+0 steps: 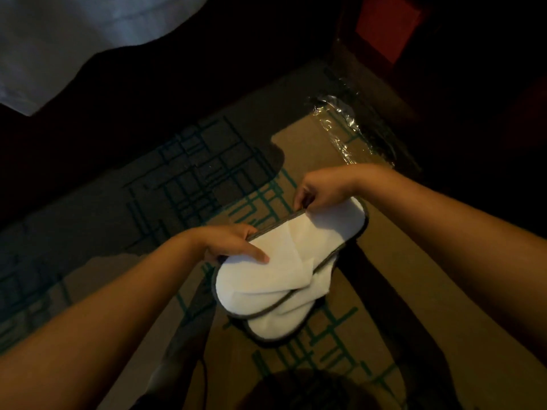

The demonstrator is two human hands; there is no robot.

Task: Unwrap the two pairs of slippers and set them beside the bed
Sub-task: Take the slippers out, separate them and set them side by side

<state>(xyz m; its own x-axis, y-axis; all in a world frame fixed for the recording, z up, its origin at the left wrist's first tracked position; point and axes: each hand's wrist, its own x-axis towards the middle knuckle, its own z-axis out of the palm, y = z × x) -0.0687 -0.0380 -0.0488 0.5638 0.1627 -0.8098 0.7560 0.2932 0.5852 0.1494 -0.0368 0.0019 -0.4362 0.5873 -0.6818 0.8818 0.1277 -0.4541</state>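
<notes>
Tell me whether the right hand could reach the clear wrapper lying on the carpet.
Probably yes, but not right now. The wrapper lies uncovered just beyond the right hand, with nothing between them. That hand's grip is busy on the slippers, which the left hand also holds.

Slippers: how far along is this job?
Done: one clear wrapper lies discarded on the carpet. In hand: left hand and right hand hold a bare white slipper pair, stacked together. Left: setting it down; no second pair visible.

Matt white cloth slippers (284,261) with dark trim, glossy crinkled clear plastic wrapper (346,125), patterned matt carpet (183,179)
</notes>
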